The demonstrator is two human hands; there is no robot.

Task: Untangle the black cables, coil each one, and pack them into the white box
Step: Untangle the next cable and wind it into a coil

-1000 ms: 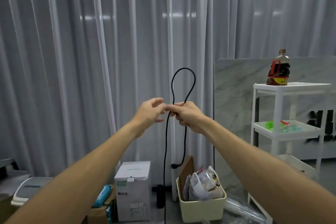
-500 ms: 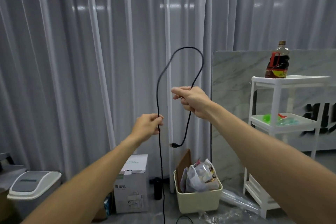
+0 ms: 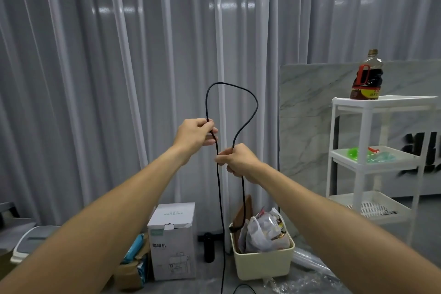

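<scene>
A single black cable (image 3: pixel 248 95) is held up in front of the pale pleated curtain (image 3: pixel 119 79), arched into one open loop above both hands. The left hand (image 3: pixel 194 135) grips one leg of the loop with fingers curled round it; from there a long strand hangs straight toward the floor. The right hand (image 3: pixel 235 159) pinches the other leg slightly lower, and a shorter tail drops from it, its end apparently a plug resting near the rim of the cream bin (image 3: pixel 262 262), though this is too small to confirm. The cable is thin, round and matt, supple enough to hold a smooth curve. Judged step: coiling. To do it well, the left hand should bring its leg across to the right hand's pinch, keeping each loop equal and letting the strand roll to shed twist. A white carton (image 3: pixel 171 241) stands on the floor just left of the bin.
</scene>
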